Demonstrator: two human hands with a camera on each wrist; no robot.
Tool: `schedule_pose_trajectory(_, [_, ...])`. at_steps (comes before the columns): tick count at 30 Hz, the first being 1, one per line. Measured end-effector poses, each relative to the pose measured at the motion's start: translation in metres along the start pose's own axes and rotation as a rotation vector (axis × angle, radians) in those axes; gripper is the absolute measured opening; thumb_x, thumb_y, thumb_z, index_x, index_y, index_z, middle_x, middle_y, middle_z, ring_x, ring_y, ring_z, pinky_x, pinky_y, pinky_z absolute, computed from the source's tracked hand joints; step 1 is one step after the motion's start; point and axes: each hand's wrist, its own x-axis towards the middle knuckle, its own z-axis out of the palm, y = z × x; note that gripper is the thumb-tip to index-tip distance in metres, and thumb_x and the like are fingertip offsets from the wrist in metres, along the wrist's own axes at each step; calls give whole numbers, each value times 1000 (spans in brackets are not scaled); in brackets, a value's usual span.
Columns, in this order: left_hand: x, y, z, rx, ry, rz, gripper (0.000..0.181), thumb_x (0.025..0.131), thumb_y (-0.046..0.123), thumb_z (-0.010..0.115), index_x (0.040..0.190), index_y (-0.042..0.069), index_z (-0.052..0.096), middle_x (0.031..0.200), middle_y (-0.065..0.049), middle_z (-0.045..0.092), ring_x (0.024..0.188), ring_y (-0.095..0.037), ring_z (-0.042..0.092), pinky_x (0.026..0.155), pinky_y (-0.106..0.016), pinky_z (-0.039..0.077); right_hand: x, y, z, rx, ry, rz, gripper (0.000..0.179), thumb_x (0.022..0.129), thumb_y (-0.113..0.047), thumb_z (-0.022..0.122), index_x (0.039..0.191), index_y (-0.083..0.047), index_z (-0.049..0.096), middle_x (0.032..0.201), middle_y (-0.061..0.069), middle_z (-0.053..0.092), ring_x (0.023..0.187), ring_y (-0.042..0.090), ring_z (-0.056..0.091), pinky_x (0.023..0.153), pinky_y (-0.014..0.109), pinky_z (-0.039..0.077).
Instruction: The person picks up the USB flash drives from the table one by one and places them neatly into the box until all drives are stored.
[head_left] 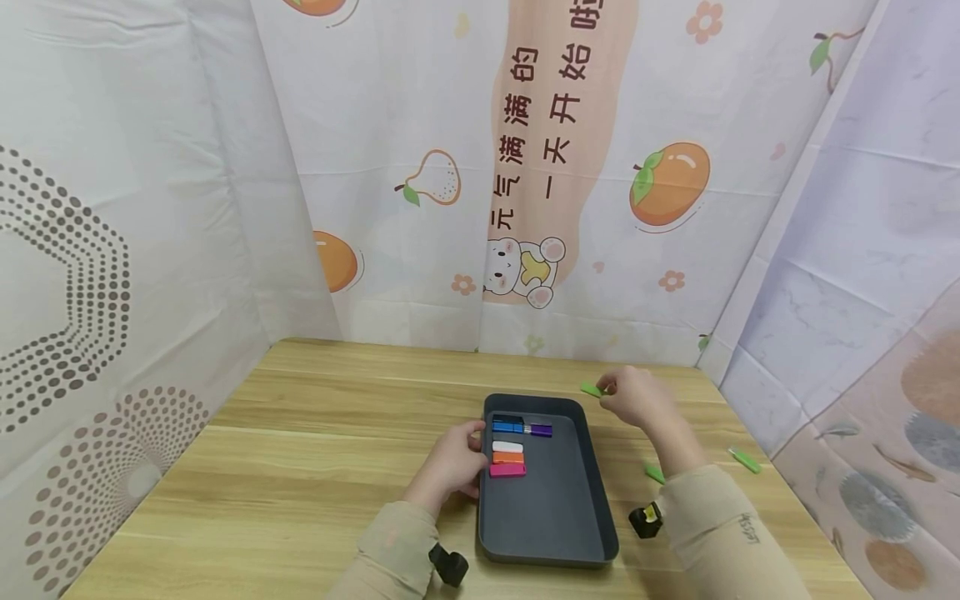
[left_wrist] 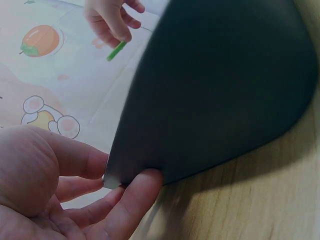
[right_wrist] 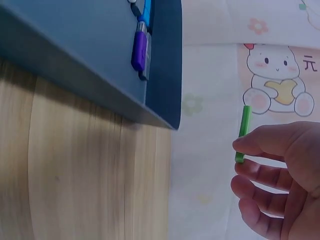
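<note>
A dark grey tray (head_left: 551,500) lies on the wooden table, and my left hand (head_left: 452,462) grips its left edge, the fingers at the rim. In the left wrist view the tray's wall (left_wrist: 215,90) fills much of the picture. Beyond the tray's far right corner, my right hand (head_left: 636,396) pinches a small, thin green stick (right_wrist: 245,121) between thumb and fingertip; its exact kind is unclear. Inside the tray, along its left side, lie small blue (head_left: 507,427), white (head_left: 507,447), orange (head_left: 507,457) and pink pieces (head_left: 507,471), plus a purple stick with a metal end (head_left: 540,431).
To the tray's right lie a green piece (head_left: 654,473), partly covered by the right forearm, and another green piece with a pale tip (head_left: 746,460) near the table's right edge. Bare wooden tabletop (head_left: 300,450) stretches to the left. Printed curtains (head_left: 390,250) hang behind and at both sides.
</note>
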Motion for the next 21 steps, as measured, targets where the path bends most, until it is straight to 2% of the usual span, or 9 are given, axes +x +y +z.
schedule_pose_trajectory(3, [0,0,0,5,1,1,64,88,-7,62,149,1,47,117,-22,61,75,-28,69,51,-41,60,2,-7,2,4,-5,-5,26,86,-18,71,111,-12,76,103,9,71,93,29,66,72,49,54])
schedule_pose_trajectory(9, [-1,3,-1,18,10,-11,62,89,-7,63,149,2,48,118,-22,61,79,-29,68,52,-41,60,6,-19,7,8,-5,-20,26,85,-17,72,110,-12,77,96,5,69,82,23,62,62,40,51])
schedule_pose_trajectory(21, [-2,3,0,26,11,-8,62,89,-7,63,149,3,48,119,-22,61,80,-29,68,52,-40,60,12,-43,19,-19,-7,-64,22,83,-16,73,104,-13,78,93,3,70,81,22,63,64,42,52])
